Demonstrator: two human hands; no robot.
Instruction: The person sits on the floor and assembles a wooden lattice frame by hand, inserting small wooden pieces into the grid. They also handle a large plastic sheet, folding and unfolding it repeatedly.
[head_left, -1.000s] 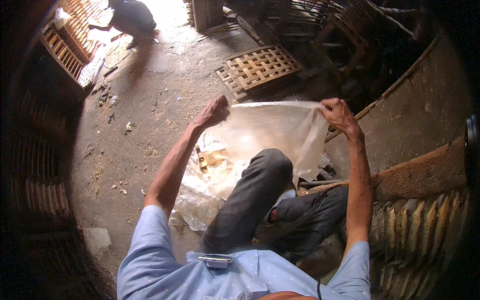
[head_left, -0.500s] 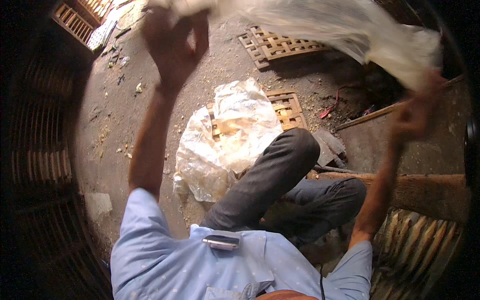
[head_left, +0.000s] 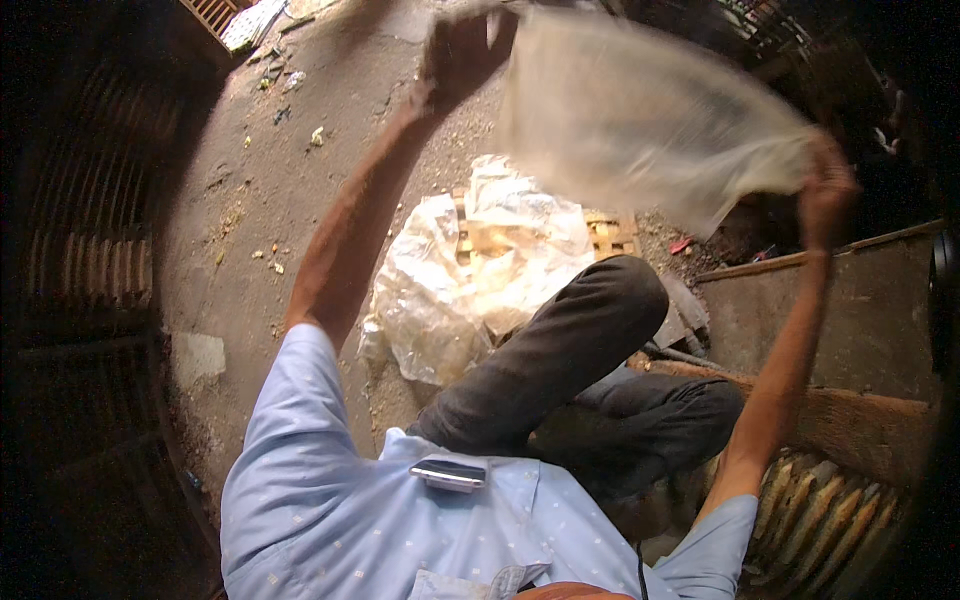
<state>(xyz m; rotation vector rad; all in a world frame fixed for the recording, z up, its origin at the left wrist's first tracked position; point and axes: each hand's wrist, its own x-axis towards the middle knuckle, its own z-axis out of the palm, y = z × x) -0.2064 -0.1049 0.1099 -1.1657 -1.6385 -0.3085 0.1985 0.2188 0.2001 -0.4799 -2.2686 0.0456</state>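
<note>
Head view, left to right: dirt floor (head_left: pixel 250 230) with scattered scraps. Left hand (head_left: pixel 462 52) raised high, fingers clenched on the left edge of a clear plastic sheet (head_left: pixel 640 120). Sheet is stretched in the air between both hands, blurred, well above the floor. Below it, a crumpled plastic pile (head_left: pixel 470 270) lies on the floor over a wooden slat panel (head_left: pixel 610 232), just beside the bent knee (head_left: pixel 610 300) in dark trousers. Right hand (head_left: pixel 825 195) also up, closed on the sheet's right end, which is bunched there. Brown board (head_left: pixel 830 340) sits right of the legs.
</note>
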